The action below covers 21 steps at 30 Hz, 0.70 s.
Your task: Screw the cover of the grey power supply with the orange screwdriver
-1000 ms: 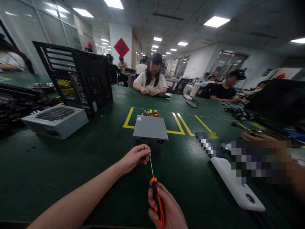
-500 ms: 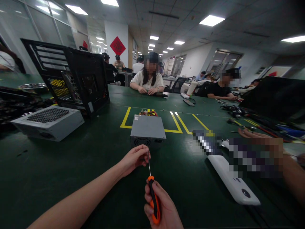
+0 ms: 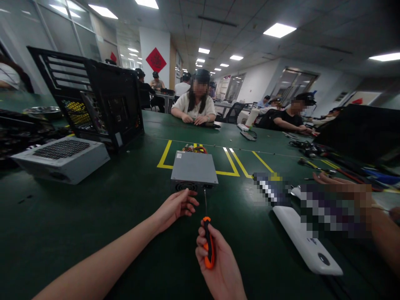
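Observation:
A grey computer power supply (image 3: 194,168) lies on the green table, its fan grille and socket facing me and its bundled wires at the back. My right hand (image 3: 218,254) is wrapped round the orange and black handle of a screwdriver (image 3: 209,243). The thin shaft points away from me, and its tip appears close to the socket side of the power supply; whether it touches cannot be made out. Just in front of the fan side, my left hand (image 3: 178,206) is open, fingers apart and slightly curled, with nothing seen in it.
At the left stand a black computer case (image 3: 93,100) and a second power supply (image 3: 62,160). A white device (image 3: 308,239) lies at the right, beside another person's hand (image 3: 340,183). Yellow tape (image 3: 233,162) marks the table. Cables (image 3: 306,146) lie at the far right.
My left hand has let go of the screwdriver's tip and its fingers have spread. My right hand has moved forward and a little right with the screwdriver, bringing its tip near the power supply.

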Each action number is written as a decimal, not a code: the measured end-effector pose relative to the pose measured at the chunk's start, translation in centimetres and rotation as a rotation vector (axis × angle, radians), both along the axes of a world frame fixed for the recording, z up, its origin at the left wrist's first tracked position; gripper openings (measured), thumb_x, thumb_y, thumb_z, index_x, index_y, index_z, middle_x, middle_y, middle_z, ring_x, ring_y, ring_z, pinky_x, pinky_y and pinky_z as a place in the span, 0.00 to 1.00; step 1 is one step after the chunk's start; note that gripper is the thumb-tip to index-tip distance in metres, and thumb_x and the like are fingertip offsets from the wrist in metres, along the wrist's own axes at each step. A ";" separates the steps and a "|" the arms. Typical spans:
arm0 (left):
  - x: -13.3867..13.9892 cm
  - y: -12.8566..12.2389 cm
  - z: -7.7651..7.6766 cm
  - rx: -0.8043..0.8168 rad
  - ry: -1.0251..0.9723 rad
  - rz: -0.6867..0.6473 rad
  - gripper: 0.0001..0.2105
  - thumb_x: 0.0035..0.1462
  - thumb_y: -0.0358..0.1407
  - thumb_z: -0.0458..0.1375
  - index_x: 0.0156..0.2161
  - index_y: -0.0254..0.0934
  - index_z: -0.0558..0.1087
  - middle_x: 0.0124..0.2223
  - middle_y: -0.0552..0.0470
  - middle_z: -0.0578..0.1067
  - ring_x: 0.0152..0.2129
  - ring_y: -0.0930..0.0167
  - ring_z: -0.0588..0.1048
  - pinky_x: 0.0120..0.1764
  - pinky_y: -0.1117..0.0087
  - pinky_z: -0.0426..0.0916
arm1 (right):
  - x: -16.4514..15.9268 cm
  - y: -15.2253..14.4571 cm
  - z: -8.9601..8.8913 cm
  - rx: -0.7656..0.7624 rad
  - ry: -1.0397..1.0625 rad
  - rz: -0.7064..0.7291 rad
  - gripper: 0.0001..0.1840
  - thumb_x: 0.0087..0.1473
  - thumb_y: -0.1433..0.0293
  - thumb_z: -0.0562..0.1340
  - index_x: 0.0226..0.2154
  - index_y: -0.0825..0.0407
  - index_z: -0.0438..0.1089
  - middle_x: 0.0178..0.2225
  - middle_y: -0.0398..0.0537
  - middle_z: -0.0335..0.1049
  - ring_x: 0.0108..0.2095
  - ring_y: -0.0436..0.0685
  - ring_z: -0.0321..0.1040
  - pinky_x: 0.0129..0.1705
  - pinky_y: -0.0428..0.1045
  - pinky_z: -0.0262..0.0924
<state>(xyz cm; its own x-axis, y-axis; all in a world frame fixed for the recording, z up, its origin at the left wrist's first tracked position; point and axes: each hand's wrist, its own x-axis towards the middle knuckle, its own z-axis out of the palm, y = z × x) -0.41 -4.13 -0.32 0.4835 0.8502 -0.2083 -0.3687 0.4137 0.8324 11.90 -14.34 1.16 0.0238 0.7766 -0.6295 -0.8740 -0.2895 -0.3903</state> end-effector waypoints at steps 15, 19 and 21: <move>0.0 -0.1 0.1 -0.011 -0.008 -0.018 0.16 0.59 0.43 0.50 0.44 0.30 0.68 0.34 0.46 0.72 0.25 0.74 0.71 0.28 0.74 0.63 | -0.2 0.9 0.7 -0.036 0.028 0.004 0.05 0.55 0.73 0.55 0.34 0.58 0.65 0.24 0.45 0.65 0.19 0.43 0.59 0.16 0.37 0.49; 0.0 -0.3 0.6 -0.013 -0.005 -0.020 0.16 0.60 0.43 0.50 0.43 0.30 0.68 0.33 0.47 0.72 0.25 0.75 0.71 0.28 0.74 0.63 | -0.2 1.2 0.8 -0.034 0.030 0.011 0.05 0.55 0.73 0.55 0.35 0.58 0.65 0.23 0.44 0.65 0.19 0.42 0.58 0.16 0.36 0.48; 0.0 -0.3 0.7 -0.012 0.000 -0.019 0.16 0.60 0.42 0.49 0.43 0.30 0.67 0.33 0.47 0.72 0.24 0.75 0.71 0.28 0.74 0.63 | -0.3 1.3 0.7 -0.017 0.019 0.008 0.05 0.55 0.73 0.55 0.35 0.58 0.65 0.23 0.44 0.65 0.19 0.42 0.59 0.16 0.36 0.48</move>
<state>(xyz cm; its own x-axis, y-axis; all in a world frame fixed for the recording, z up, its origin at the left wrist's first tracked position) -0.38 -4.41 0.33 0.4998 0.8382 -0.2184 -0.3609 0.4308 0.8272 11.65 -13.04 1.84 0.0058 0.7659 -0.6430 -0.8787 -0.3030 -0.3688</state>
